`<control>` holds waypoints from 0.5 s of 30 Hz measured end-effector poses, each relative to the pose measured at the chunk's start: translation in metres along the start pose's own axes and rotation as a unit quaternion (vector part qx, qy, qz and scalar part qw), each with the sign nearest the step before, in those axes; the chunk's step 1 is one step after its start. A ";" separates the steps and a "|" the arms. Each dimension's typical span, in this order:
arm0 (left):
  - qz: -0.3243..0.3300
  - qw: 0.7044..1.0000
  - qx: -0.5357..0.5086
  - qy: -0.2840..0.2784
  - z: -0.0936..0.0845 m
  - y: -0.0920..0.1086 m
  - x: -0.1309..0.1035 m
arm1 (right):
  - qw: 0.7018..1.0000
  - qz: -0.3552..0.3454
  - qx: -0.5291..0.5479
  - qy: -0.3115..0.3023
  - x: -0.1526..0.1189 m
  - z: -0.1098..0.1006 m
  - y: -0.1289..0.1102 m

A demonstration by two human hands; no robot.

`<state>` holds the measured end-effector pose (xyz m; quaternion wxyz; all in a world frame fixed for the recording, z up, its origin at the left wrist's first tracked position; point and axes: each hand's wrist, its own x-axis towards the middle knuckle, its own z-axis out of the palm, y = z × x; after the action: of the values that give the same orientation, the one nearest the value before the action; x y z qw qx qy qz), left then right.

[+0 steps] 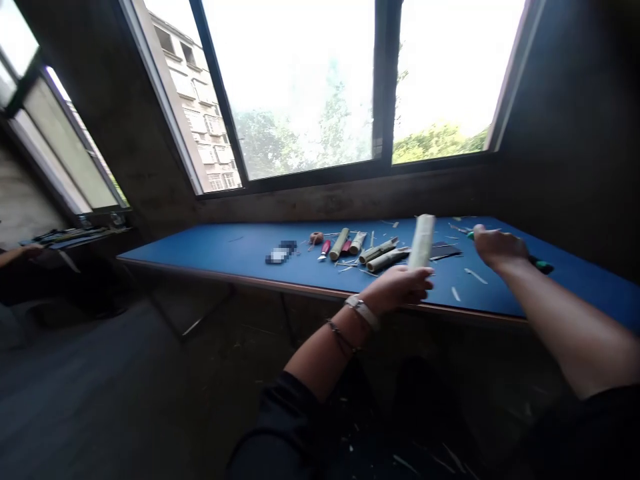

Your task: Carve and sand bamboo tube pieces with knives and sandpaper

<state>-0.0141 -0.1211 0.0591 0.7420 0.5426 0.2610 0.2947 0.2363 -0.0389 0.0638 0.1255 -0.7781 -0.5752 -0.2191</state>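
My left hand (403, 287) is wrapped round the lower end of a pale bamboo piece (423, 241), held upright over the table's front edge. To the right, my right hand (497, 247) is closed on a tool with a green handle (541, 265); the tool's front part points left and is blurred. The two hands are apart, and the tool does not touch the bamboo piece. Several cut bamboo tubes (340, 244) lie on the blue table left of my left hand, with a red-handled tool (325, 250) beside them.
Thin shavings (476, 276) are scattered over the blue table (215, 248). A small brown object (316, 237) and a pixelated item (281, 253) lie farther left. Windows stand behind the table. At the far left, another person's hand (31, 252) is near a second table.
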 end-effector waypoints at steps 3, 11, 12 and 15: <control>0.013 1.000 0.024 0.009 -0.011 0.005 -0.003 | 1.000 -0.005 0.000 0.027 -0.011 -0.005 0.019; 0.074 0.993 0.083 0.046 -0.023 -0.021 -0.001 | 0.976 -0.197 0.032 0.086 -0.065 -0.034 -0.033; 0.076 0.992 0.088 0.037 -0.023 -0.023 -0.002 | 0.972 -0.216 0.033 0.088 -0.069 -0.035 -0.038; 0.081 0.989 0.122 0.036 -0.020 -0.024 -0.007 | 0.964 -0.247 0.032 0.092 -0.074 -0.035 -0.047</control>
<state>-0.0289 -0.1187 0.0308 0.6343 0.6374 0.2761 0.3393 0.1668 -0.1026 0.0553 0.1448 -0.5836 -0.7426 -0.2951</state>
